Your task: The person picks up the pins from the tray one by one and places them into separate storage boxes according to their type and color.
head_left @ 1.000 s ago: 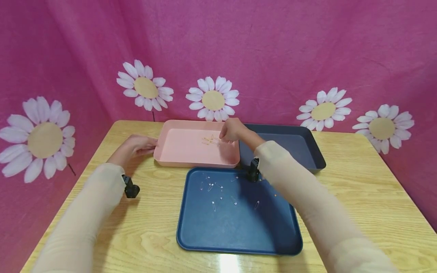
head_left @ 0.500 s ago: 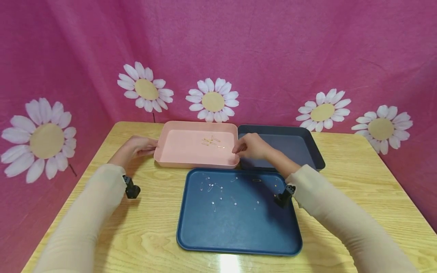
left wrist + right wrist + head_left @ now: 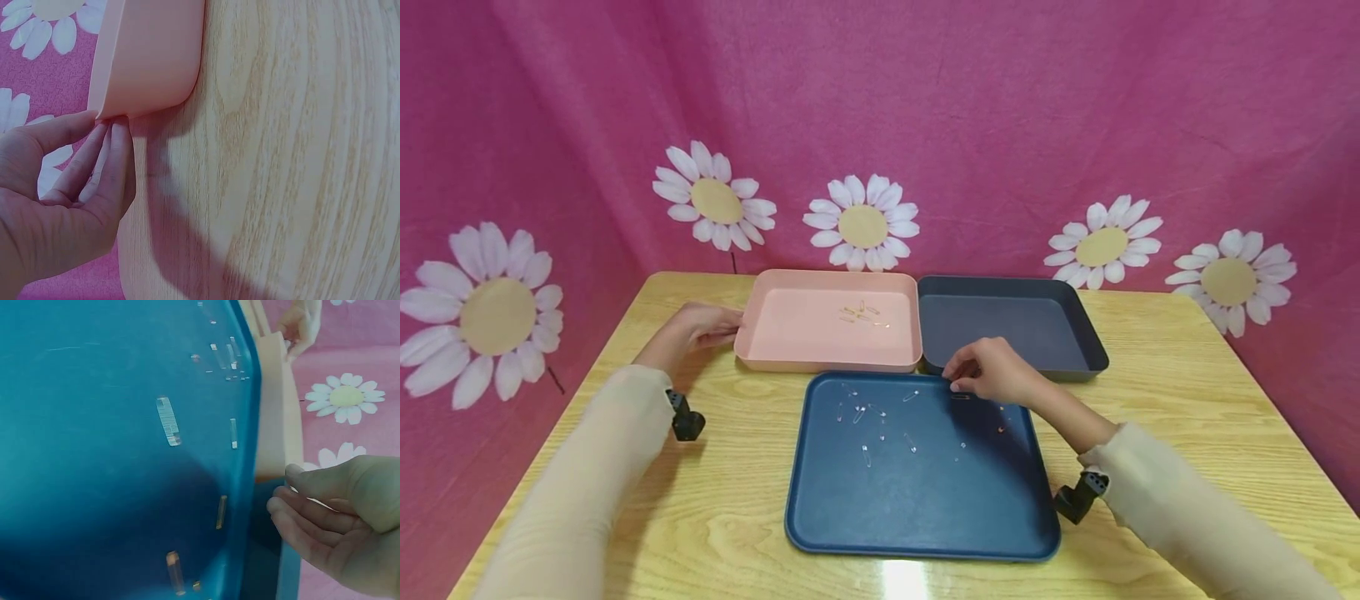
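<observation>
My left hand (image 3: 703, 323) pinches the left rim of a pink tray (image 3: 782, 333), thumb on top and fingers beneath in the left wrist view. Several gold safety pins (image 3: 847, 319) lie in that tray. My right hand (image 3: 996, 371) hovers over the back edge of a blue tray (image 3: 895, 517). Its fingers are loosely bent, with nothing seen between thumb and fingertips in the right wrist view. Just below those fingertips lies a gold safety pin (image 3: 960, 397). Several silver safety pins (image 3: 867, 456) are scattered across the blue tray's back left and middle.
A dark grey tray (image 3: 1007, 321) adjoins the pink tray on the right, behind the blue one. All the trays rest on a wooden table (image 3: 1187, 392). A pink cloth (image 3: 985, 125) with daisies hangs along the back and left.
From above the pink tray, my right hand has moved right and toward me to the blue tray's back edge. One more pin now lies in the pink tray. My left hand stays put.
</observation>
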### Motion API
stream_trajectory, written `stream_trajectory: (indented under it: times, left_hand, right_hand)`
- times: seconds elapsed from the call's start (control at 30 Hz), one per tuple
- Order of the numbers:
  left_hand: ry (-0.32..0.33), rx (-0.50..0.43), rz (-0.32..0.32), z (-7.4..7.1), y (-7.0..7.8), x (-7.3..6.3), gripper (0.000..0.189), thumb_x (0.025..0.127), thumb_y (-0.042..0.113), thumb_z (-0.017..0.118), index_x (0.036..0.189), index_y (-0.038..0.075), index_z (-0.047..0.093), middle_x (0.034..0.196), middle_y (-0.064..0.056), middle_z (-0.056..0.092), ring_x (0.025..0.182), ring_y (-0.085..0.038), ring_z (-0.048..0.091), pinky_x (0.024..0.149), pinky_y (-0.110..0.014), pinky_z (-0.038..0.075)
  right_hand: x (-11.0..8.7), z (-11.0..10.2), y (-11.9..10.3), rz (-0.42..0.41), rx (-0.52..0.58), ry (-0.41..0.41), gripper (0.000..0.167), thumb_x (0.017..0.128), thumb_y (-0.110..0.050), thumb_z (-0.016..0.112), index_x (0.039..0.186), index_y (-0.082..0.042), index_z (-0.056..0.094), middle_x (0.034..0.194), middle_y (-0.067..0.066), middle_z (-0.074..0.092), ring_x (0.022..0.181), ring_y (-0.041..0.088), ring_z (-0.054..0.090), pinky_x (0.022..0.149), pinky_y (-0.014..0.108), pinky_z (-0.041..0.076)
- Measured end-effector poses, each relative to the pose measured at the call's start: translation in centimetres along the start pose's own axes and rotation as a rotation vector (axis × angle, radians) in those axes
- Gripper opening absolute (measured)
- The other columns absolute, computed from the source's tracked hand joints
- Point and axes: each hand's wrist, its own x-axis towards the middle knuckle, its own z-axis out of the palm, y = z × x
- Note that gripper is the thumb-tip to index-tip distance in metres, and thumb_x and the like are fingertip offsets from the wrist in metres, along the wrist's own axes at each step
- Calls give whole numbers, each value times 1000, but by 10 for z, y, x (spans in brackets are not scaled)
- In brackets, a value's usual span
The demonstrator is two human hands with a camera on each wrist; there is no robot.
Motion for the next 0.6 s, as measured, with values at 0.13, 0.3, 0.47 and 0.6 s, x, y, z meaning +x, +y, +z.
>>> stream_trajectory:
  times: [0.13, 0.3, 0.47, 0.6]
  left_hand:
    - [30, 73, 6, 0, -1, -2, 48, 96, 14, 57, 138, -4, 46, 104, 0, 72, 67, 5, 62, 93, -26, 54]
    - [39, 99, -5, 0, -2, -4, 48, 96, 17, 57, 138, -3, 47, 131, -10, 60, 69, 5, 62, 98, -28, 52]
    - [12, 5, -14, 1, 1, -3, 51, 95, 11, 58, 141, -4, 42, 94, 3, 73, 66, 5, 63, 78, -17, 58]
    - [-4, -8, -12, 1, 2, -3, 51, 95, 9, 56, 142, -5, 40, 86, 7, 72, 66, 5, 62, 75, -15, 58]
  right_hand:
    - [-11, 10, 6, 4, -36, 17, 14, 79, -4, 75, 93, -1, 74, 87, 10, 74, 69, 10, 64, 63, 27, 58]
    - [-19, 21, 11, -2, -61, 29, 18, 77, -1, 76, 95, 3, 73, 88, 14, 74, 72, 16, 68, 65, 29, 60]
    - [-23, 29, 12, -8, -55, 61, 17, 76, 2, 76, 93, 2, 74, 86, 13, 74, 70, 16, 68, 62, 27, 59]
    - [-26, 30, 10, -25, -49, 55, 16, 76, 0, 76, 92, 1, 74, 84, 12, 75, 70, 14, 67, 62, 24, 58]
